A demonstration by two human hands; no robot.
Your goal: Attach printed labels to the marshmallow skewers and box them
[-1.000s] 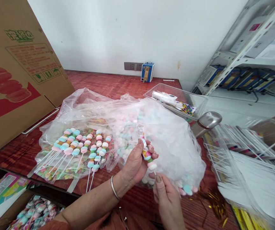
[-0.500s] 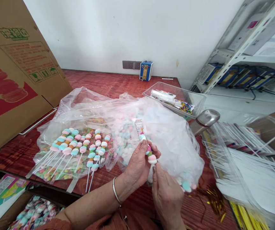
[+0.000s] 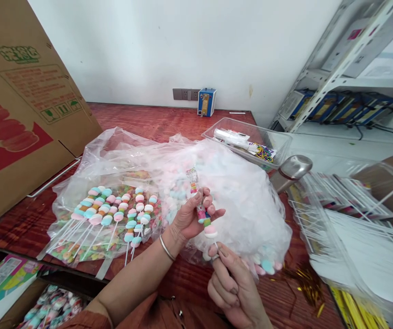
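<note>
Candy skewer (image 3: 206,221) – pastel rounds on a white stick, upper part in a printed sleeve, held upright above the counter (image 3: 155,122) in front of a bulging plastic bag (image 3: 247,192).
Left hand (image 3: 191,214) – raised, wrist bent back, fingers (image 3: 206,201) curled closed around the skewer's upper half.
Right hand (image 3: 232,285) – below it, palm inward, thumb and forefinger pinching the stick's lower end.
Row of skewers (image 3: 114,210) – flat on plastic, to the left.
Cardboard box (image 3: 21,119) – far left.
</note>
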